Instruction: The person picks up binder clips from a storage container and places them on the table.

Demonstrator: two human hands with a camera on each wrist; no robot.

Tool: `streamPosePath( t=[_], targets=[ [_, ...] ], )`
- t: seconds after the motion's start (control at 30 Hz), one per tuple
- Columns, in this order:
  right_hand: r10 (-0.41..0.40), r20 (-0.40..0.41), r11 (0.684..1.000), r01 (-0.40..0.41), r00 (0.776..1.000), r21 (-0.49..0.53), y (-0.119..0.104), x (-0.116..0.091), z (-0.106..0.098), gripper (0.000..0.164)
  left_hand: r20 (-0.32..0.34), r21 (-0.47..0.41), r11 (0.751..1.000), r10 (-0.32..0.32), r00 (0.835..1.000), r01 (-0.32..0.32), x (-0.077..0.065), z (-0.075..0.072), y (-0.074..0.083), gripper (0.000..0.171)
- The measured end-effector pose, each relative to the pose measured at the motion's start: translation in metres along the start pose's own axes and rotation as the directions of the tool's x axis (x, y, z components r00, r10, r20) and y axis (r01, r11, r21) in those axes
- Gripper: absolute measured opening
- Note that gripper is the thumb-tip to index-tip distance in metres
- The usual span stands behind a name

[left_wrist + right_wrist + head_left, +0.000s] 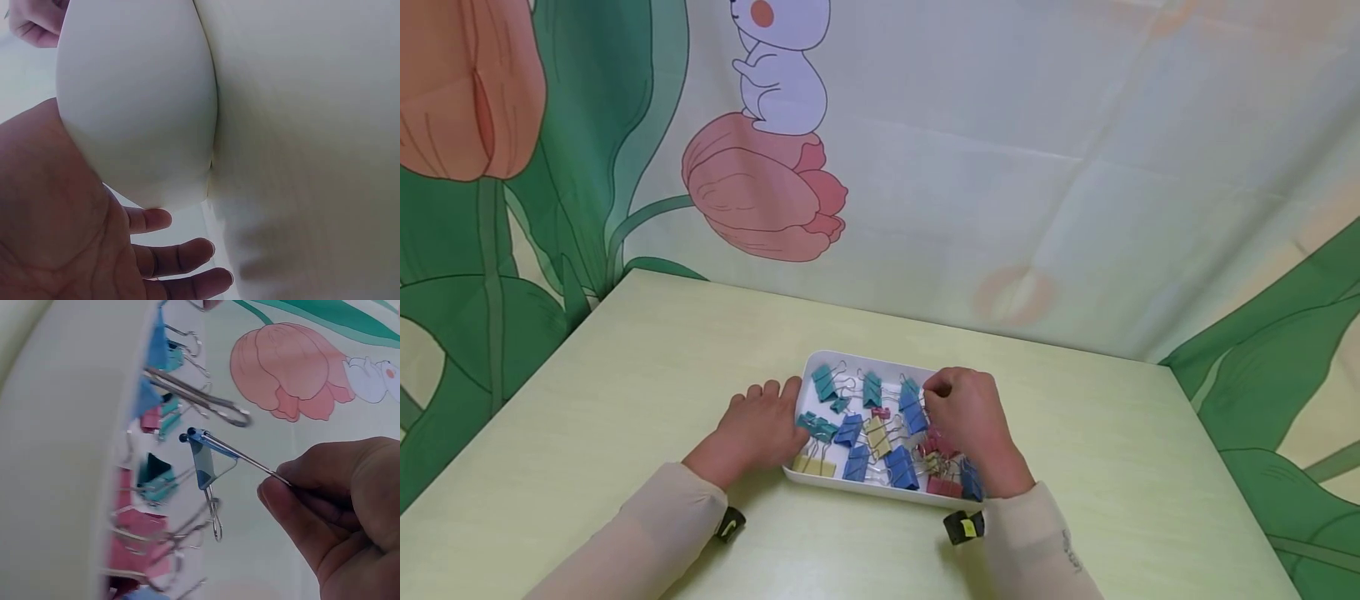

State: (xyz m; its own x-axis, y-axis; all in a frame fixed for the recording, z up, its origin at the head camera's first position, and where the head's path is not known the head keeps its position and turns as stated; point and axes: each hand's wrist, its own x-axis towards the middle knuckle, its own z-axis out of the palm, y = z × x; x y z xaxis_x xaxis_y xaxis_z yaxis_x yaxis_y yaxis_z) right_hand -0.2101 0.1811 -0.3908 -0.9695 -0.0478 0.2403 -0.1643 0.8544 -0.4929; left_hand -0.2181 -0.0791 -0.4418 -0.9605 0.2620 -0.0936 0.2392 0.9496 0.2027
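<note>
A white tray point(880, 495) holds many binder clips in teal, blue, yellow and pink. My right hand point(973, 412) is over the tray's right part. Between thumb and forefinger it pinches a wire handle of a blue binder clip point(202, 464), whose body hangs tilted above the other clips in the right wrist view. My left hand point(762, 429) lies along the tray's left side with its fingers extended, the thumb at the rim. In the left wrist view, its fingers point(178, 257) reach past the tray's outer wall point(137, 106).
The tray stands on a pale yellow-green table point(625, 417). Teal clips point(871, 389) lie along the far side, a yellow clip point(814, 466) at the near left corner, pink clips point(943, 486) at the near right. A curtain point(962, 167) with tulips and a white rabbit hangs behind.
</note>
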Motion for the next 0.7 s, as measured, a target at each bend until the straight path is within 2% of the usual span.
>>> streamPosePath(
  t=[0.23, 0.4, 0.7],
  targets=[
    [0.012, -0.052, 1.000, -0.011, 0.999, 0.018, -0.003, -0.001, -0.029, 0.013, 0.007, -0.001, 1.000, 0.000, 1.000, 0.000, 0.001, 0.000, 0.004, 0.069],
    [0.026, -0.127, 1.000, -0.025, 0.992, 0.012, 0.007, -0.006, -0.053, 0.015, 0.009, -0.002, 1.000, -0.004, 1.000, 0.004, 0.002, 0.000, 0.004, 0.070],
    [0.191, -0.187, 0.980, -0.175, 0.964, 0.096, 0.041, -0.020, -0.080, 0.018, -0.001, -0.002, 1.000, 0.001, 1.000, -0.001, 0.001, -0.001, 0.000, 0.071]
  ],
)
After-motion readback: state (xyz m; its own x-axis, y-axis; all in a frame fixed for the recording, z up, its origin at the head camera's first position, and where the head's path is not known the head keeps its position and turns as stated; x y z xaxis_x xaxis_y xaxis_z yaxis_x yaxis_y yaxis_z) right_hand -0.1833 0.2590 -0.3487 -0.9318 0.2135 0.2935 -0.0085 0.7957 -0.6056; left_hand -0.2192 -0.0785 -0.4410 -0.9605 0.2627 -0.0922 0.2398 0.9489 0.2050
